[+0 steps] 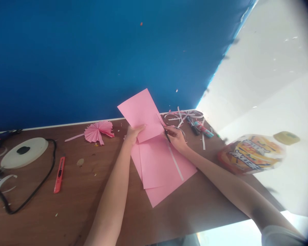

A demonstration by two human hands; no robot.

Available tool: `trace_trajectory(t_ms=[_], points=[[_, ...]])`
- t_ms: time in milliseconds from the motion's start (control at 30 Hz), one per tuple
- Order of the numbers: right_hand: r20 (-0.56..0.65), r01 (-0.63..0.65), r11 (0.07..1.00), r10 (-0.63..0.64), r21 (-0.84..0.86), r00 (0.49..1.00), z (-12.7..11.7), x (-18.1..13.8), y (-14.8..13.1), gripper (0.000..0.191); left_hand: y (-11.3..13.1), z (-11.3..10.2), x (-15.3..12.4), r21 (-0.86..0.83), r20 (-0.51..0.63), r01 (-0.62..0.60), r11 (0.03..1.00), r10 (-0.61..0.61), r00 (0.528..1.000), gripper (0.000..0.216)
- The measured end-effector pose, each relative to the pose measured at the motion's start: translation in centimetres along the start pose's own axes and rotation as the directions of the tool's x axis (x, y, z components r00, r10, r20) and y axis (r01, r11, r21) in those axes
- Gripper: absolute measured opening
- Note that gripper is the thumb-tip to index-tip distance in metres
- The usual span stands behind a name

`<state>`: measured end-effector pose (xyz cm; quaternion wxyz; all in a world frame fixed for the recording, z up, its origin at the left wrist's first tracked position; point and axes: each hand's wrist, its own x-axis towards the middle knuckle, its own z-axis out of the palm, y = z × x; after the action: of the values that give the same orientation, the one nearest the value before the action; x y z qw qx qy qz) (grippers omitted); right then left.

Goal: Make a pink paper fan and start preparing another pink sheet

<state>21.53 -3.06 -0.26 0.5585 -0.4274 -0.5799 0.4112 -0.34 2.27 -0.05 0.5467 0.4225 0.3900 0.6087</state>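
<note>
My left hand [133, 134] grips a sheet of pink paper [141, 107] by its lower left side, thumb on top, and holds it raised and tilted. In my right hand [176, 137] is a pair of scissors [166, 134], its dark blades at the sheet's right edge. A narrow pink strip stands partly away from that edge near the blades. Under both hands lie more pink sheets [156, 167], overlapping on the table. A thin white strip [176, 162] lies across them. My right fingers partly hide the scissors' handles.
A pink pleated paper fan [99, 132] and a red box cutter [59, 175] lie left on the brown table [79, 212]. Farther left are a white round object [25, 153] and a black cord [36, 191]. Paper scraps, a marker [193, 126] and a tube [203, 129] lie right, near a drink bottle [254, 153].
</note>
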Motion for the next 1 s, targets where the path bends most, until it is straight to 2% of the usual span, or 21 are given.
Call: trace_trajectory(t_ms=[267, 567, 1000], points=[[-0.014, 0.008, 0.998, -0.009, -0.07, 1.0, -0.1, -0.1, -0.2, 0.036, 0.0, -0.1, 0.1, -0.028, 0.033, 0.001, 1.0, 0.0, 0.999, 0.06], [-0.014, 0.015, 0.995, -0.016, -0.096, 1.0, -0.2, -0.1, -0.3, 0.039, 0.3, 0.0, -0.1, 0.008, 0.013, -0.008, 1.0, 0.007, 1.0, 0.06], [-0.009, 0.081, 0.97, -0.085, -0.227, 0.996, -0.3, -0.3, -1.5, 0.036, 0.6, 0.3, -0.3, -0.022, 0.017, 0.019, 1.0, -0.019, 1.0, 0.059]])
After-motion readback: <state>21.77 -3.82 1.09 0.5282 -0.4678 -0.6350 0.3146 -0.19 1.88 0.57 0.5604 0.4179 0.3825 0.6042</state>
